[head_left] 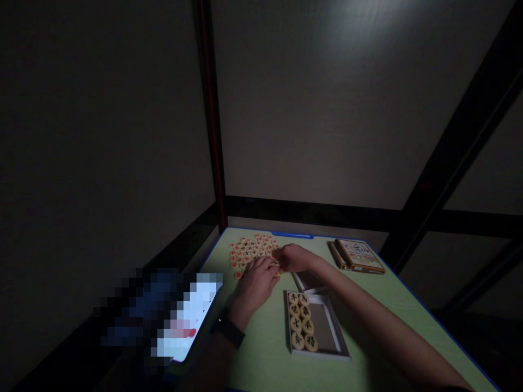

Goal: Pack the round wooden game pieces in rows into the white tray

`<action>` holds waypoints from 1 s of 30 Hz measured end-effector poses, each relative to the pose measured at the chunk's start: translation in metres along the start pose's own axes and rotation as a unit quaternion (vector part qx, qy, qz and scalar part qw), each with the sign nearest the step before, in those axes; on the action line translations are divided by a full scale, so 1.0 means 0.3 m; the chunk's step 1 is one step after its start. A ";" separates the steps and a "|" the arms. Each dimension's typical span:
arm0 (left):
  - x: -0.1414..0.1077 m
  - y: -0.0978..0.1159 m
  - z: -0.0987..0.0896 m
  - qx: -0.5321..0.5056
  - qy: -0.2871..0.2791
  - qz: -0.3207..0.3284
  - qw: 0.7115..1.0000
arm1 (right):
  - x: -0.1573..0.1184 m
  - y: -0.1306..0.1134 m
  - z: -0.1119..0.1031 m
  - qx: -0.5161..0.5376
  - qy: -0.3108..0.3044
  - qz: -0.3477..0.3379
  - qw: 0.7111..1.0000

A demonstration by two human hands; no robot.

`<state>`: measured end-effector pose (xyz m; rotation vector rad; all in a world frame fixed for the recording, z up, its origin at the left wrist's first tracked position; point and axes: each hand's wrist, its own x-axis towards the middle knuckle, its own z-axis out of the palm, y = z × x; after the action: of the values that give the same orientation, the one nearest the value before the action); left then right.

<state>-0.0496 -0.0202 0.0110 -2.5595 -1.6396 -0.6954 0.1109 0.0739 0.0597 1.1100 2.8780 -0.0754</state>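
Observation:
Round wooden xiangqi pieces (249, 249) with red and black characters lie spread over the far left of the table. My left hand (258, 279), a dark band on its wrist, bends its fingers together round pale pieces at the near right side of the spread. Just beyond it, my right hand (293, 257) has its fingers curled down at the same spot. What lies in the right fingers is hidden. Nearer to me, an open shallow box (339, 338) holds two columns of black-lettered pieces (301, 321) along its left side; its right part shows bare bottom.
Under my right forearm sits another tray-like box part (307, 281). An orange-edged printed box (360, 256) rests at the table's far right. At the left edge is a lit, pixelated screen (192, 316). The green table (261, 359) has a blue rim, with walls behind.

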 end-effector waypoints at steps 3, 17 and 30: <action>0.000 -0.002 -0.001 0.001 -0.009 -0.008 1.000 | 0.002 0.012 0.009 0.028 0.008 -0.014 0.999; 0.005 -0.010 0.006 0.032 -0.019 -0.045 0.998 | 0.007 0.041 0.016 0.066 0.005 -0.051 0.996; 0.001 0.002 -0.012 0.030 -0.013 -0.048 0.998 | 0.002 0.013 0.026 0.045 0.030 -0.022 0.998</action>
<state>-0.0504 -0.0210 0.0147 -2.4749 -1.7733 -0.6107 0.1132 0.0768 0.0518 1.0802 2.9815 -0.1791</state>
